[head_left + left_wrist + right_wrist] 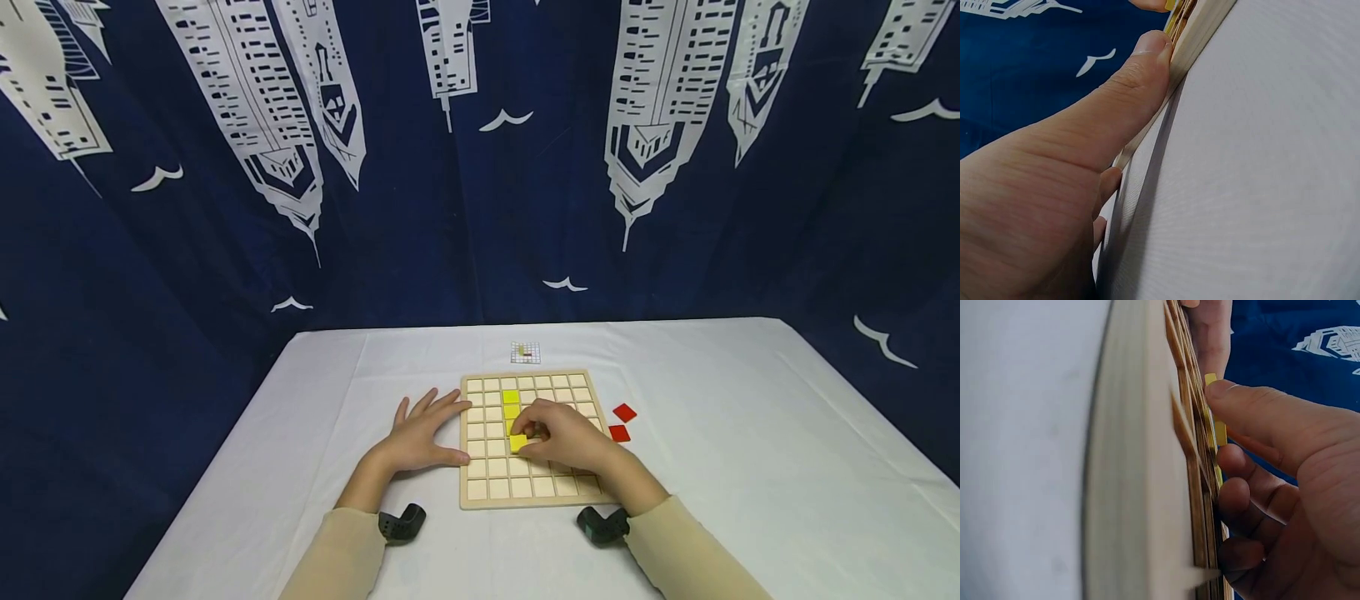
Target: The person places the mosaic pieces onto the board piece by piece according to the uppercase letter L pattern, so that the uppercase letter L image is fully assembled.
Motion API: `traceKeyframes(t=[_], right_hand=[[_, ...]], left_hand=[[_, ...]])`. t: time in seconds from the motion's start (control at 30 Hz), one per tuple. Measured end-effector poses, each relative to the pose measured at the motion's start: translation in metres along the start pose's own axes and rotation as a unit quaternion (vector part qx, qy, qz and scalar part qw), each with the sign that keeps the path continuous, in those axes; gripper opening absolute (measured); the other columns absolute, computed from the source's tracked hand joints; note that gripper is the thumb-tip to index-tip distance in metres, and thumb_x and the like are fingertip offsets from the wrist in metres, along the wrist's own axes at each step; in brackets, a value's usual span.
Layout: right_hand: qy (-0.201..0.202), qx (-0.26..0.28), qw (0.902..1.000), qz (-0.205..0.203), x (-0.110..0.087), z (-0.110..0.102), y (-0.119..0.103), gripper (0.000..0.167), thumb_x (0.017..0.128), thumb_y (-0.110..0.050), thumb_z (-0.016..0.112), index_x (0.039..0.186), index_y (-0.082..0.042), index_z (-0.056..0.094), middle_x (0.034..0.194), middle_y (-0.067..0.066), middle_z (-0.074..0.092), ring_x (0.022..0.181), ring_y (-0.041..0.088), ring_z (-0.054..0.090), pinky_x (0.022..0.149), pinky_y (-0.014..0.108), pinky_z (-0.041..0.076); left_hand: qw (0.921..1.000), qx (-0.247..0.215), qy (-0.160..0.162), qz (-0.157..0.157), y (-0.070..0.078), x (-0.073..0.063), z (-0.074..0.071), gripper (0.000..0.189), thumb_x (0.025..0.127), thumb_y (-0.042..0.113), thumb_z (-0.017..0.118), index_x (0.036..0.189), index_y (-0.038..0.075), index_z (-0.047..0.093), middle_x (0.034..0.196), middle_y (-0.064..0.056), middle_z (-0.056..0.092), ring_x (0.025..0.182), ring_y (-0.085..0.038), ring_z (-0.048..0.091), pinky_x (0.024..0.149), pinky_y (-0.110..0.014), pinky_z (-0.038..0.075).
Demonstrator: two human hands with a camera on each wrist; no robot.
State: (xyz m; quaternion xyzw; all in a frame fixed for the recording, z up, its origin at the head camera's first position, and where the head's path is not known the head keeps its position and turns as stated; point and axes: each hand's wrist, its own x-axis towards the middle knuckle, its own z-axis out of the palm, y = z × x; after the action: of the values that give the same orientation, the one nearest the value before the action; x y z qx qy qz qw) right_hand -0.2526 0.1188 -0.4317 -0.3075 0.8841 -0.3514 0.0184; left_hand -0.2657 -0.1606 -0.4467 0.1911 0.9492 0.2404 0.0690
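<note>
A wooden grid board [491, 503] lies flat on the white table. Down its third column from the left runs a line of yellow square tiles [511, 397]. My right hand [570, 442] is over the board, pinching another yellow tile [518, 443] between thumb and fingers at the near end of that line. In the right wrist view this yellow tile [1211, 379] stands close over the grid, its face partly hidden by the thumb. With fingers spread, my left hand [417, 439] rests against the board's left edge, and its thumb [1147, 69] touches the wooden rim.
Two red square tiles [624, 412] lie on the table to the right of the board. Behind the board is a small card [526, 352] printed with a coloured grid. A dark blue curtain [465, 208] with white building prints hangs behind the table [750, 400].
</note>
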Motion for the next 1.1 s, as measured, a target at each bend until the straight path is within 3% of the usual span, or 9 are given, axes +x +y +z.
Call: traceKeyframes(t=[0.17,0.73,1.1], right_hand=[[0.003,-0.021,0.9998,0.001,0.0002,0.0021,-0.0005,0.022,0.081,-0.018,0.083,0.099,-0.016,0.071,0.089,-0.003,0.062,0.077,0.011,0.053,0.069,0.019,0.045],[0.001,-0.018,0.9998,0.009,-0.0021,0.0025,-0.0018,0.017,0.083,-0.016,0.081,0.097,-0.018,0.072,0.084,-0.006,0.061,0.073,0.012,0.052,0.065,0.019,0.044],[-0.012,-0.006,0.9998,-0.015,-0.0009,0.0007,-0.0001,0.014,0.085,-0.014,0.078,0.098,-0.016,0.074,0.081,-0.01,0.06,0.073,0.004,0.05,0.067,0.018,0.045]], left_hand=[[1.0,0.006,0.003,0.001,-0.0019,0.0015,0.0014,0.088,0.073,0.06,0.08,0.149,0.035,0.045,0.166,0.001,0.027,0.158,-0.033,0.008,0.122,-0.067,-0.007],[0.9999,0.009,0.006,-0.002,0.0013,0.0012,0.0008,0.089,0.072,0.061,0.08,0.149,0.035,0.045,0.166,0.001,0.028,0.157,-0.034,0.009,0.122,-0.066,-0.007],[1.0,0.006,0.004,0.001,-0.0005,0.0013,0.0012,0.088,0.072,0.06,0.08,0.149,0.035,0.045,0.166,0.0,0.028,0.157,-0.034,0.008,0.122,-0.067,-0.008]])
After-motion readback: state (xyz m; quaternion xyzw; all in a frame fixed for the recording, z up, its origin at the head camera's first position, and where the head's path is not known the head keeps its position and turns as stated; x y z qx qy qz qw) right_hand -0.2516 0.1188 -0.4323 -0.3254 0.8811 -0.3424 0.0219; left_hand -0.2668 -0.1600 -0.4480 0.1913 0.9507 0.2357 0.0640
